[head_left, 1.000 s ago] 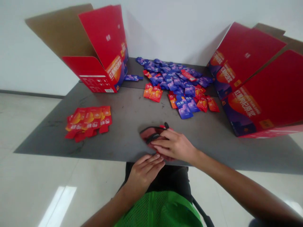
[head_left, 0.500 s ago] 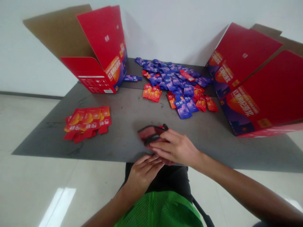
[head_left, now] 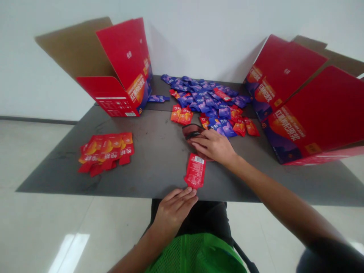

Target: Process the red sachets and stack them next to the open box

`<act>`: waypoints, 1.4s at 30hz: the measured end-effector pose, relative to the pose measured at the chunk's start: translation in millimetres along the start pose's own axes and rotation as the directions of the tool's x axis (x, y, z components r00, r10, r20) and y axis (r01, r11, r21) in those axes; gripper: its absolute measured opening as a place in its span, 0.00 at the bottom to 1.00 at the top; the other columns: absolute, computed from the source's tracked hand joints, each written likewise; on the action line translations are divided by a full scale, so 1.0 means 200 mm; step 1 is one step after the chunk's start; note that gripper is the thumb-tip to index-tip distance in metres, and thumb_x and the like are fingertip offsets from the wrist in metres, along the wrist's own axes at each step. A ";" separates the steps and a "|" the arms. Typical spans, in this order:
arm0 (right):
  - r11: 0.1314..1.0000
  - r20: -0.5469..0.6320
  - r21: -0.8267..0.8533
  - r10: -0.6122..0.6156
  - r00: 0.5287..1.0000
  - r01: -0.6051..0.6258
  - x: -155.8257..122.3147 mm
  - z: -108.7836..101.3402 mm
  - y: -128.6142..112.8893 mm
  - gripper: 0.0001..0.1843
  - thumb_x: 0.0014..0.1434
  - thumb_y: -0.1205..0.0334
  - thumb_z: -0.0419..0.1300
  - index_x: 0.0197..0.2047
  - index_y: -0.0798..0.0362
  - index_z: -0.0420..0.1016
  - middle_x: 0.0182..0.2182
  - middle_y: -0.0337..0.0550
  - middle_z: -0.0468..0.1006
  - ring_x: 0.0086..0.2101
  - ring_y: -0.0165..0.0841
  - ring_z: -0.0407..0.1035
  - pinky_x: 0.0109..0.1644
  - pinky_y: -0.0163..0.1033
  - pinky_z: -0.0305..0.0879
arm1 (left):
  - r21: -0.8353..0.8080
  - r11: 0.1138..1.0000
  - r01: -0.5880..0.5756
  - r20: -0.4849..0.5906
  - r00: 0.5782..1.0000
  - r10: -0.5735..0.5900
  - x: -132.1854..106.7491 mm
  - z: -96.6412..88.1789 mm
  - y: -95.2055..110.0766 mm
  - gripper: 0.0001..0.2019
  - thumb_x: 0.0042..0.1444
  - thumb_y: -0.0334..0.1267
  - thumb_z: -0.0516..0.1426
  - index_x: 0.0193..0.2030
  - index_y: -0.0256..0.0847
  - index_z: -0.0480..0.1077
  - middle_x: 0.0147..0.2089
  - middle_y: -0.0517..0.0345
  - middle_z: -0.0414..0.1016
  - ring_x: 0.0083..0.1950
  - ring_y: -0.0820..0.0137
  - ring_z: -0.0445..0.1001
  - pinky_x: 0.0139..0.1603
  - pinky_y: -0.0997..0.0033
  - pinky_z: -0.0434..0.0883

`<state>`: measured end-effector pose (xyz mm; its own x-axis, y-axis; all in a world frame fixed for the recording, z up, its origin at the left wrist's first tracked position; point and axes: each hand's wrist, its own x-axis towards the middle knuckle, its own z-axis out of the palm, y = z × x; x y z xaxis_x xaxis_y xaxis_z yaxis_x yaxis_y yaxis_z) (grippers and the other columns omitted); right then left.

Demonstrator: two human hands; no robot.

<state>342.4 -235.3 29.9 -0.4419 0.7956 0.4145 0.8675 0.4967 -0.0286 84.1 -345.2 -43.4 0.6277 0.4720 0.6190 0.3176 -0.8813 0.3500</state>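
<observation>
The red sachet (head_left: 195,171) lies flat on the dark grey counter (head_left: 153,168), near the edge closest to the person and slightly tilted from the counter's edge line. Its back faces up, a red face covered in fine white print, with a small white barcode label near the upper end. Its lower end sits just beside the fingertips of the left hand (head_left: 173,212); whether they touch cannot be told. That hand is open and empty, palm down, its fingers together at the counter's edge.

Above the sachet, the right hand (head_left: 213,146) lies over a dark red pouch (head_left: 193,131) with a black strip across it, its fingers close together and reaching across the pouch. Whether the hand is gripping or only resting cannot be told. The pouch's lower part is hidden by the hand.

Just past the hand spreads a loose heap of blue-purple sachets (head_left: 201,100) mixed with orange-red ones, and two orange-red sachets (head_left: 181,115) lie at its near edge. A flat pile of red sachets (head_left: 105,153) sits well to the left. Open red cartons (head_left: 119,72) stand at the far left corner, with more (head_left: 298,102) on the right.
</observation>
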 end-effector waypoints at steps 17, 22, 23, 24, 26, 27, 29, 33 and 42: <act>0.999 0.043 -0.003 0.055 0.998 -0.055 -0.06 0.02 0.06 0.16 0.72 0.53 0.57 0.52 0.47 0.84 0.40 0.47 0.79 0.42 0.35 0.72 0.46 0.39 0.68 | 0.024 1.000 -0.021 0.033 0.999 0.020 0.02 -0.02 0.00 0.13 0.74 0.29 0.50 0.54 0.36 0.75 0.57 0.53 0.82 0.60 0.66 0.80 0.58 0.61 0.75; 0.981 -0.209 0.065 0.191 0.959 -0.182 -0.23 -0.14 0.00 0.16 0.70 0.55 0.59 0.56 0.47 0.81 0.47 0.47 0.79 0.47 0.38 0.73 0.51 0.42 0.70 | 0.024 0.999 0.024 0.053 0.998 -0.025 0.10 -0.04 0.03 0.08 0.72 0.37 0.56 0.50 0.39 0.75 0.50 0.55 0.84 0.53 0.66 0.82 0.55 0.61 0.74; 0.971 -0.248 0.106 0.233 0.940 -0.213 -0.29 -0.16 -0.03 0.15 0.70 0.55 0.61 0.55 0.47 0.82 0.46 0.46 0.79 0.46 0.36 0.74 0.51 0.41 0.70 | 0.032 0.998 0.052 0.067 0.996 -0.054 0.13 -0.04 0.04 0.08 0.71 0.40 0.58 0.50 0.39 0.75 0.49 0.55 0.85 0.52 0.66 0.82 0.55 0.61 0.74; 0.959 -0.264 0.135 0.278 0.924 -0.250 -0.35 -0.17 -0.05 0.15 0.69 0.55 0.61 0.56 0.46 0.81 0.45 0.45 0.79 0.44 0.36 0.74 0.50 0.41 0.71 | 0.049 0.995 0.082 0.078 0.993 -0.086 0.15 -0.04 0.04 0.10 0.71 0.42 0.58 0.50 0.39 0.75 0.48 0.54 0.84 0.52 0.66 0.82 0.56 0.60 0.74; 0.937 -0.281 0.159 0.344 0.896 -0.310 -0.48 -0.17 -0.07 0.15 0.69 0.53 0.61 0.55 0.44 0.82 0.43 0.43 0.79 0.43 0.35 0.75 0.47 0.40 0.71 | 0.111 0.985 0.129 0.094 0.986 -0.140 0.19 -0.02 0.06 0.14 0.70 0.46 0.59 0.55 0.39 0.74 0.53 0.51 0.83 0.57 0.63 0.80 0.60 0.57 0.72; 0.924 -0.292 0.177 0.378 0.879 -0.338 -0.54 -0.16 -0.08 0.15 0.69 0.52 0.61 0.54 0.44 0.83 0.43 0.43 0.79 0.42 0.35 0.75 0.46 0.40 0.71 | 0.152 0.979 0.137 0.097 0.983 -0.153 0.20 -0.01 0.06 0.18 0.69 0.48 0.59 0.58 0.39 0.73 0.58 0.48 0.80 0.61 0.60 0.77 0.63 0.55 0.70; 0.892 -0.294 0.216 0.446 0.845 -0.396 -0.64 -0.13 -0.08 0.16 0.68 0.48 0.60 0.53 0.44 0.83 0.43 0.43 0.79 0.41 0.36 0.76 0.44 0.40 0.71 | 0.244 0.960 0.137 0.117 0.979 -0.169 0.20 0.03 0.07 0.26 0.69 0.54 0.57 0.65 0.39 0.69 0.68 0.45 0.71 0.71 0.56 0.67 0.68 0.52 0.66; 0.837 -0.307 0.271 0.544 0.781 -0.476 -0.74 -0.09 -0.08 0.22 0.67 0.41 0.59 0.53 0.45 0.83 0.42 0.43 0.80 0.41 0.37 0.77 0.44 0.40 0.71 | 0.384 0.917 0.103 0.172 0.968 -0.181 0.14 0.09 0.06 0.39 0.67 0.63 0.53 0.74 0.34 0.58 0.76 0.43 0.59 0.77 0.55 0.56 0.72 0.54 0.62; 0.791 -0.277 0.331 0.603 0.748 -0.515 -0.75 -0.08 -0.05 0.28 0.64 0.33 0.57 0.52 0.43 0.84 0.43 0.41 0.82 0.41 0.39 0.78 0.44 0.42 0.71 | 0.376 0.927 0.001 0.152 0.986 -0.062 0.08 -0.07 0.07 0.14 0.73 0.38 0.54 0.61 0.45 0.72 0.61 0.54 0.79 0.57 0.67 0.77 0.59 0.63 0.71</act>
<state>403.5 -366.3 -17.3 0.2558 0.7987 0.5446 0.8379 0.0978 -0.5370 88.7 -350.5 -18.9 0.7074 0.5169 0.4821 0.5617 -0.8251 0.0604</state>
